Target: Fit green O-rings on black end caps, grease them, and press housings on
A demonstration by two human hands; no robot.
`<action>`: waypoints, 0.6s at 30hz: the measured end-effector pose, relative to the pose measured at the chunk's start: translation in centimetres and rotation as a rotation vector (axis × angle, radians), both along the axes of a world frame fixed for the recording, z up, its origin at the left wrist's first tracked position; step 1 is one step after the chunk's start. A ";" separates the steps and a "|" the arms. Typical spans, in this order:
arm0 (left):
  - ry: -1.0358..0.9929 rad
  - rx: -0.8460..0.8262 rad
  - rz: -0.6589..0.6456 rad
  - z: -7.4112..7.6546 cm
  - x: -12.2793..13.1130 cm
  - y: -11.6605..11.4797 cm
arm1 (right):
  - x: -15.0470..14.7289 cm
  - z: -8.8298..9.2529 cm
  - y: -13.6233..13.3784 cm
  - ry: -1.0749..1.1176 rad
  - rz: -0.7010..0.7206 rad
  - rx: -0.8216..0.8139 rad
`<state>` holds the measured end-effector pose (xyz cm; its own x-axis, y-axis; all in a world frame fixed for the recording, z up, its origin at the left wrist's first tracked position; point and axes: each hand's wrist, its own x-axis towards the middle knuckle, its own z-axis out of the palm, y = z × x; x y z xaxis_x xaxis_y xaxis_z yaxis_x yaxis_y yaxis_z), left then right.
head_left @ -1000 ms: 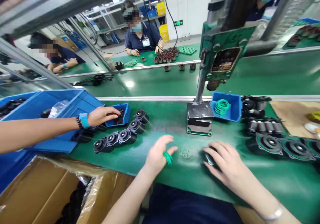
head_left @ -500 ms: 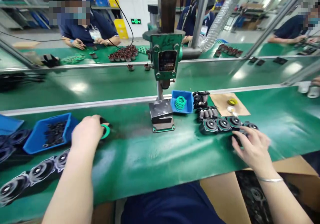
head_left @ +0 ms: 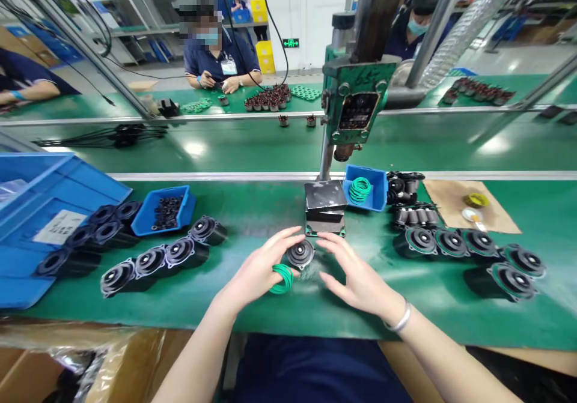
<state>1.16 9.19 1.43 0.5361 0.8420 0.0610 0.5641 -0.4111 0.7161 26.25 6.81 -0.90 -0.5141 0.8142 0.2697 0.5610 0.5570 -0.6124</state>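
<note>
Head view: 2 hands point(head_left: 259, 271) point(head_left: 356, 277) around black part point(head_left: 300, 253)

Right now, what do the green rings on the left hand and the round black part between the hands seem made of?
Green rings: likely rubber or soft plastic, matte, thin, looped over fingers of the left hand. Round black part: probably moulded plastic, dull black, with a paler, shinier centre that could be metal; too small to be sure.

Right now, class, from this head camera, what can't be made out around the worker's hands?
Head view:
green rings on left hand: count unclear, overlapping.
black round part by right hand: underside faces down.
blue tray: its black pieces too small.
cardboard box: cut by bottom edge.
</note>
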 end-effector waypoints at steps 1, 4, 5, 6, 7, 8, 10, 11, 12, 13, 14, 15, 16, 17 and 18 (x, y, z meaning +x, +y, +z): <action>-0.020 -0.031 0.067 -0.3 -0.1 -0.2 | -0.3 -0.1 0.3 0.017 0.017 -0.024; -0.050 -0.093 0.182 -1.8 0.4 -0.7 | -0.9 -0.3 0.9 0.086 0.047 -0.090; -0.058 -0.087 0.191 -2.4 0.8 -0.9 | -1.0 -0.3 0.9 0.105 0.051 -0.108; -0.067 -0.069 0.204 -3.1 1.4 -1.1 | -1.1 -0.3 0.8 0.116 0.054 -0.122; -0.080 -0.048 0.229 -3.7 2.0 -1.4 | -1.2 -0.3 0.7 0.120 0.050 -0.131; -0.094 -0.028 0.268 -4.2 2.7 -1.8 | -1.3 -0.4 0.5 0.118 0.038 -0.137; -0.115 -0.005 0.349 -5.1 4.1 -2.4 | -1.3 -0.6 -0.1 0.115 -0.010 -0.143; -0.119 0.001 0.376 -5.5 4.7 -2.7 | -1.3 -0.8 -0.3 0.117 -0.040 -0.146; -0.118 0.012 0.391 -5.9 5.3 -3.0 | -1.3 -1.1 -0.5 0.121 -0.070 -0.149; -0.112 0.027 0.392 -6.1 5.7 -3.2 | -1.2 -1.3 -0.6 0.127 -0.099 -0.151; -0.105 0.044 0.383 -6.3 5.9 -3.4 | -1.0 -1.6 -0.6 0.133 -0.124 -0.150; -0.101 0.064 0.369 -6.4 6.1 -3.5 | -0.7 -1.7 -0.5 0.138 -0.142 -0.147; -0.102 0.084 0.353 -6.4 6.2 -3.6 | -0.4 -1.8 -0.3 0.143 -0.146 -0.143; -0.106 0.101 0.332 -6.3 6.2 -3.8 | 0.1 -1.6 0.0 0.147 -0.131 -0.141; -0.115 0.107 0.303 -6.1 6.2 -4.0 | 0.6 -1.4 0.4 0.150 -0.097 -0.146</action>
